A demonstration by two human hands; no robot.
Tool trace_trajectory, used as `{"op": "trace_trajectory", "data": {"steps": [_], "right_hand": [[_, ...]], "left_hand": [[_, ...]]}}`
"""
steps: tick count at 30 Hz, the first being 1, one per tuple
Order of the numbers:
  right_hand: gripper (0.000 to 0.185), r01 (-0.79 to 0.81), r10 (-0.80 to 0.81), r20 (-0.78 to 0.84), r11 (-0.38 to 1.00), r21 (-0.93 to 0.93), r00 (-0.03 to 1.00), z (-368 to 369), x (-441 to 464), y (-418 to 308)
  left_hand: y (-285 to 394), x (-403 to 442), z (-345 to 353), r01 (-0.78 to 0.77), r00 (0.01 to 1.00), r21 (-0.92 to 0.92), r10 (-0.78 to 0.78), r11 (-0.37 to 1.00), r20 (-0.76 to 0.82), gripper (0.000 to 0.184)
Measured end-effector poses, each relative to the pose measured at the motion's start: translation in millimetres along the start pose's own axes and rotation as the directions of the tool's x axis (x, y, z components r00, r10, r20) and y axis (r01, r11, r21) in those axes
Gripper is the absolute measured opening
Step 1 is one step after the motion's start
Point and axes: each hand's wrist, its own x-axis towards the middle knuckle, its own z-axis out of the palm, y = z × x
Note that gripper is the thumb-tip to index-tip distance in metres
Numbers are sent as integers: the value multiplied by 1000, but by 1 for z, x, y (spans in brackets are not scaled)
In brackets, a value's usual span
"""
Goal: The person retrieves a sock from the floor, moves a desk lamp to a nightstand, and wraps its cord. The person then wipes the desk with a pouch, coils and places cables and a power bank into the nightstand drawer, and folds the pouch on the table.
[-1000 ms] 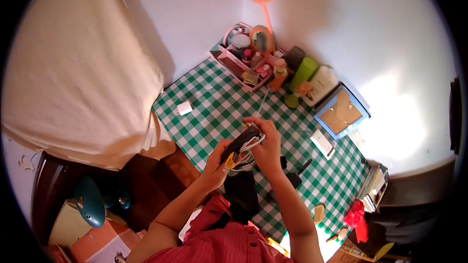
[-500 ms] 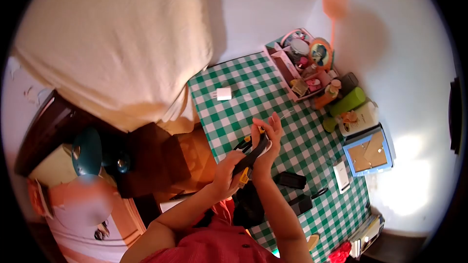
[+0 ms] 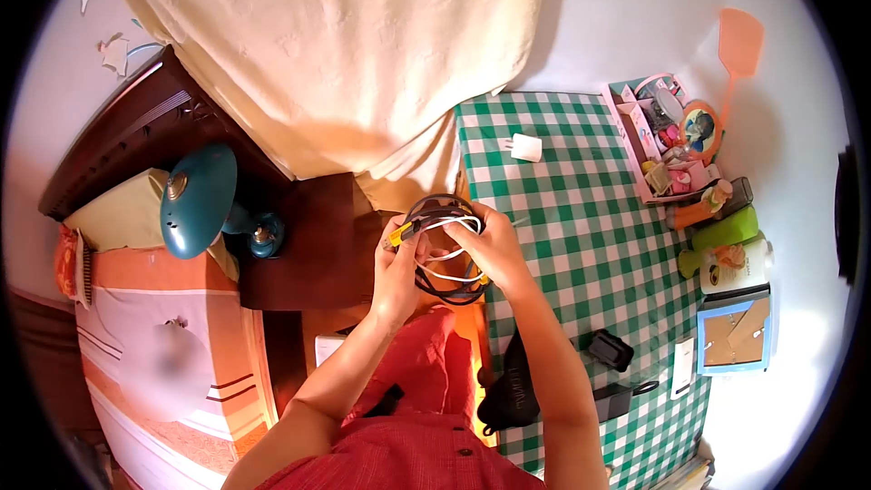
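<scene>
Between my two hands, in front of my chest, are loosely coiled cables: a black one point(image 3: 445, 294) and a white one point(image 3: 434, 278). My left hand point(image 3: 396, 268) is closed on the left side of the coil, by a yellow-and-black connector point(image 3: 400, 234). My right hand point(image 3: 492, 245) pinches the coil's right side, fingers partly hidden behind it. The coil is held in the air beside the left edge of the checkered table point(image 3: 581, 254). A white plug adapter point(image 3: 525, 148) lies on the table beyond my right hand.
A black pouch point(image 3: 513, 390), black case point(image 3: 611, 350), dark box point(image 3: 612, 402) and white device point(image 3: 682, 368) lie on the table. An organizer box point(image 3: 641, 132), bottles point(image 3: 726, 229) and a blue frame point(image 3: 736, 336) line its right. A teal lamp point(image 3: 201, 201) stands left on a brown cabinet point(image 3: 318, 245).
The view has swung left, showing more of the bed and lamp. The black cable, earlier a tight bundle, is now a wide open loop with the white cable. Both hands still hold the cables.
</scene>
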Motion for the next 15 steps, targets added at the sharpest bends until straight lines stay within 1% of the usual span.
{"op": "trace_trajectory", "data": {"steps": [1,3,4,6,7,8,10,11,12,14,15], "right_hand": [[23,-4,4,-6,1000,3,1000,5,-2,-2],[23,-191,192,-30,981,25,981,11,-10,-11],[23,-200,201,-46,979,27,979,13,-13,-8],[23,-172,173,-93,985,16,981,11,-16,-3],[26,-197,193,-108,980,-31,975,8,-19,-8],[26,-200,194,-128,979,-32,973,6,-21,-7],[31,-74,30,-202,974,-213,979,5,-24,-8],[34,-130,93,-210,977,-171,973,4,-28,-11],[34,-136,96,-221,975,-174,971,5,-32,-15],[35,-202,166,-215,967,-154,962,6,-38,-16],[33,-157,129,-194,978,-134,973,9,-39,-10]], "left_hand": [[0,1,-6,6,1000,4,-6,1000,4,12],[-1,2,-13,37,999,12,-37,999,14,13],[-1,1,-14,52,998,12,-52,999,25,13],[-2,0,-12,90,996,8,-90,996,26,13],[-2,1,-10,99,994,12,-99,995,42,13],[-4,2,-10,125,991,-23,-124,992,56,13],[-8,4,-8,199,979,-79,-193,977,70,12],[-12,5,-10,207,976,-81,-201,975,82,12],[-17,7,-12,233,971,-101,-225,967,87,13],[-29,12,-23,264,962,-121,-253,957,100,14],[-35,15,-29,291,953,-139,-275,946,125,14]]}}
